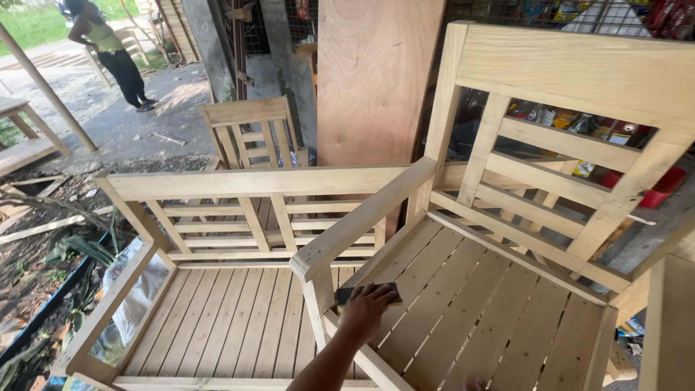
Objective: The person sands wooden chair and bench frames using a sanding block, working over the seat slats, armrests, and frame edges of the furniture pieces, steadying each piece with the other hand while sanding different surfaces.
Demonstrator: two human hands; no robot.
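The landmark is the unfinished wooden armchair [507,289] filling the right of the view, pale raw timber with a slatted seat and a ladder back. To its left, pressed against its armrest [362,221], sits a wider slatted bench [217,318] of the same bare wood. Behind the armchair leans a tall plywood sheet [376,80], and beyond the bench stands 1 smaller chair [250,134]. Far off past that chair a person [108,51] is bent over in the yard.

The left hand [365,311] lies flat, fingers spread, pressing a dark sanding pad [355,293] onto the armchair's seat slats just inside the front arm post [318,297]. Sanding the seat near that post looks like the step in hand; going on calls for even strokes along the grain. Of the right hand [476,384] only a sliver shows at the armchair's front edge, so I cannot tell its grip.
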